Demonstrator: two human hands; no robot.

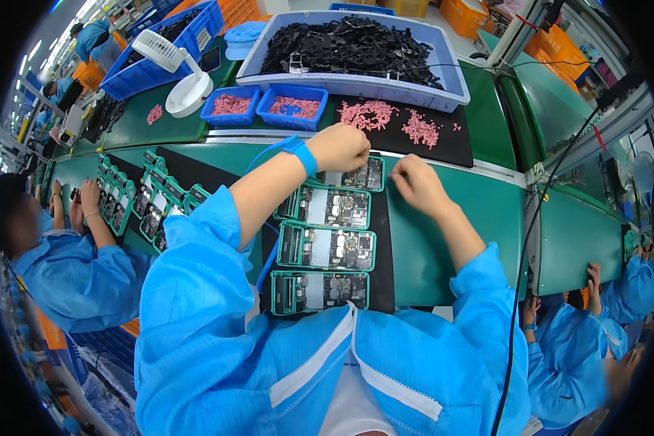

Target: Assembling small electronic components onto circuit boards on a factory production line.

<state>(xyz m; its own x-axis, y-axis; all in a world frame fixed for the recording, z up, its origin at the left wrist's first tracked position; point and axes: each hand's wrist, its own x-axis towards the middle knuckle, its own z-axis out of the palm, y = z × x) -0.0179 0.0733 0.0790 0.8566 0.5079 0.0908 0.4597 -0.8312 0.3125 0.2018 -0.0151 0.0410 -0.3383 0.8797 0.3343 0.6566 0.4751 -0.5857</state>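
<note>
Several phone circuit boards in green frames stand in a column before me, among them the nearest framed board (pixel 334 291) and the farthest framed board (pixel 373 176). My left hand (pixel 344 150) is over the farthest one, its fingers pinched together; what they hold, if anything, is hidden. A blue wrist strap (pixel 299 153) with a cord is on that wrist. Just right of the same frame, my right hand (pixel 418 184) is closed with fingers curled in, and its contents cannot be made out. Beyond my hands, small pink pieces (pixel 367 114) lie in loose piles on a black mat (pixel 454 149).
Two small blue bins (pixel 307 125) of pink pieces stand behind a metal rail. A large pale-blue bin (pixel 450 87) of black parts, a white fan (pixel 190 94) and a dark cable (pixel 519 291) are around. A co-worker (pixel 80 269) handles framed boards (pixel 116 192) at left; others sit at right.
</note>
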